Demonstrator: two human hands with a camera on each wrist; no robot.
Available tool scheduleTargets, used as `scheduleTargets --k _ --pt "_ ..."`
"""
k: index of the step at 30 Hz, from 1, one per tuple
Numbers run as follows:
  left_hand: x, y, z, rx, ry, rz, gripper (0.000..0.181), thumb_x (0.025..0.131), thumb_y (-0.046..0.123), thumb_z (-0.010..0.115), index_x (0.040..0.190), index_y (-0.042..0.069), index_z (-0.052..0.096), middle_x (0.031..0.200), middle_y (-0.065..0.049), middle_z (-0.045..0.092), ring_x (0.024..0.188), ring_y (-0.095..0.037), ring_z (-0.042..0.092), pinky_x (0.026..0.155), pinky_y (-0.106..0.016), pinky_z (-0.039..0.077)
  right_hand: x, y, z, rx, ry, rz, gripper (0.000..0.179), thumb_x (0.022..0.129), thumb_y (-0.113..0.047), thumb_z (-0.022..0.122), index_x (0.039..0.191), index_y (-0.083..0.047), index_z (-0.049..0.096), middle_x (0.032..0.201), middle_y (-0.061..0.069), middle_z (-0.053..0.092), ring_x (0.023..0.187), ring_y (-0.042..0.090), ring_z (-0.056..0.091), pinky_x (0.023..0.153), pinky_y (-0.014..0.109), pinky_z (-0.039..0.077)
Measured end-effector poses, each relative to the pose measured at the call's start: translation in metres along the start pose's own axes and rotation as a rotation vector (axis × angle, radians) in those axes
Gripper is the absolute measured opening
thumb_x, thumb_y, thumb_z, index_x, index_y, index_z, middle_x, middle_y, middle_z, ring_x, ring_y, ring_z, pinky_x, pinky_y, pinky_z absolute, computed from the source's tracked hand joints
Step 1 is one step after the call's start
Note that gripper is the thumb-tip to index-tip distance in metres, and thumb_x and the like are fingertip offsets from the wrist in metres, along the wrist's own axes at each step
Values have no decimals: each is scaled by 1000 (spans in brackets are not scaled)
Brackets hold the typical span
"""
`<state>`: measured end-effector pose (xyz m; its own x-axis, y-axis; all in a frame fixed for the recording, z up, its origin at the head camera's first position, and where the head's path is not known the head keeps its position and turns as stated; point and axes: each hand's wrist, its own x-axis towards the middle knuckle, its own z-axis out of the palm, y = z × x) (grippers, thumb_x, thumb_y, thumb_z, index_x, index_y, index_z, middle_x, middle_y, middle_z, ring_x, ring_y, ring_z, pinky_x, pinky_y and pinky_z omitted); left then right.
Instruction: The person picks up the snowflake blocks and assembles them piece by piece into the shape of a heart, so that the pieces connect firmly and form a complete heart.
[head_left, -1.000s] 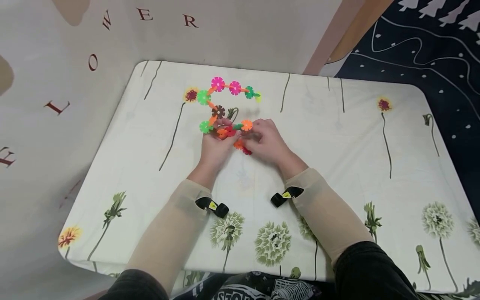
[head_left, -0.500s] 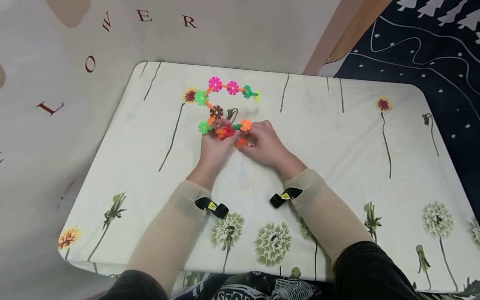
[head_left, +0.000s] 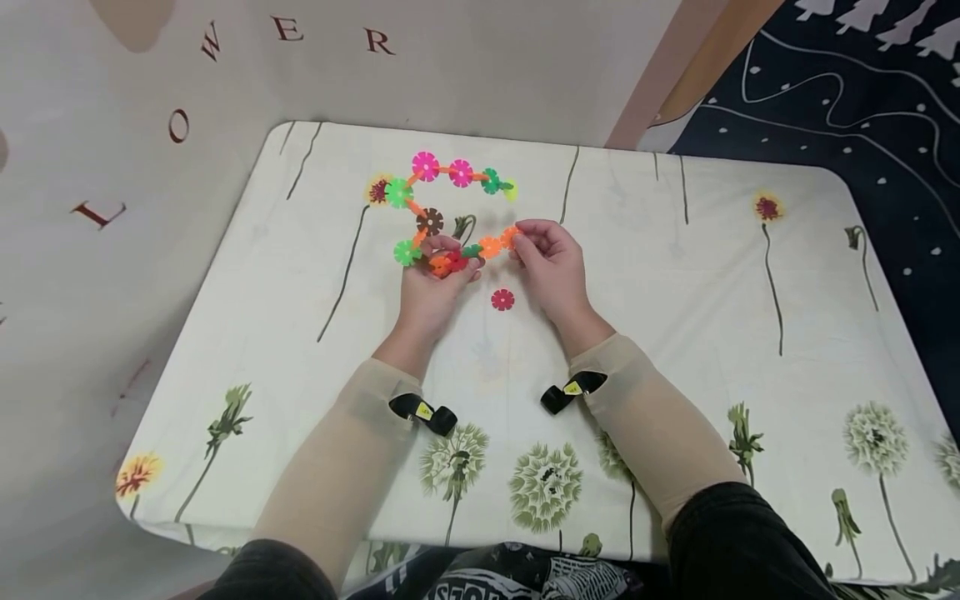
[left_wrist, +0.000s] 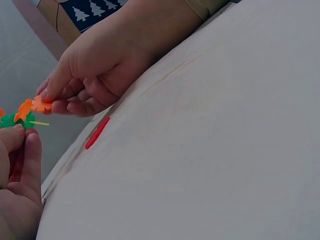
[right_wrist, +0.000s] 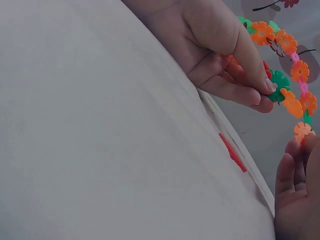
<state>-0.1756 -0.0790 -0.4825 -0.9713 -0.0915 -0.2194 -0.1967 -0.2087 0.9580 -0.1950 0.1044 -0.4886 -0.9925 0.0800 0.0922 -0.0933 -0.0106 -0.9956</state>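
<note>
A chain of interlocking snowflake discs [head_left: 425,166], in pink, green, brown, orange and red, curves over the table in the head view. My left hand [head_left: 429,292] grips its near end, thumb and fingers pinching a green disc [right_wrist: 279,85] in the right wrist view. Beyond that green disc stands an orange disc [head_left: 490,247]. My right hand [head_left: 557,271] pinches another orange disc [head_left: 509,237] against its edge; whether the two are slotted together I cannot tell. Between the hands a loose red disc [head_left: 502,300] lies flat on the cloth. Fingers partly hide the discs in my left hand.
The table [head_left: 675,400] wears a white cloth printed with flowers. A pale wall [head_left: 480,83] with letters borders its far and left sides. Dark patterned fabric [head_left: 862,150] lies beyond the right edge.
My right hand has risen from the red disc with an orange disc, up to the chain's near end. The red disc now lies uncovered. The left hand has barely moved.
</note>
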Motion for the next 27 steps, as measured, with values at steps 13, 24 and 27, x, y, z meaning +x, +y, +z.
scheduleTargets --k 13,24,27 --pt "2 -2 -1 59 2 -8 37 94 7 84 117 14 56 123 -11 64 103 -25 77 88 -31 61 -2 -2 1 130 -55 26 15 104 -4 69 119 -3 71 101 12 70 86 23 69 84 29 61" --pt "1 -1 -3 60 -1 -15 36 94 5 83 116 11 55 123 -14 65 104 -24 78 88 -31 61 -2 -2 -1 109 -93 -16 17 101 -2 73 118 2 72 101 12 73 85 20 72 85 29 61" --pt "1 -1 -3 56 -2 -16 37 93 5 83 116 11 55 124 -13 64 105 -24 77 87 -32 62 -3 -3 -1 109 -110 -19 20 101 -1 73 119 6 71 101 12 74 85 20 72 85 29 61"
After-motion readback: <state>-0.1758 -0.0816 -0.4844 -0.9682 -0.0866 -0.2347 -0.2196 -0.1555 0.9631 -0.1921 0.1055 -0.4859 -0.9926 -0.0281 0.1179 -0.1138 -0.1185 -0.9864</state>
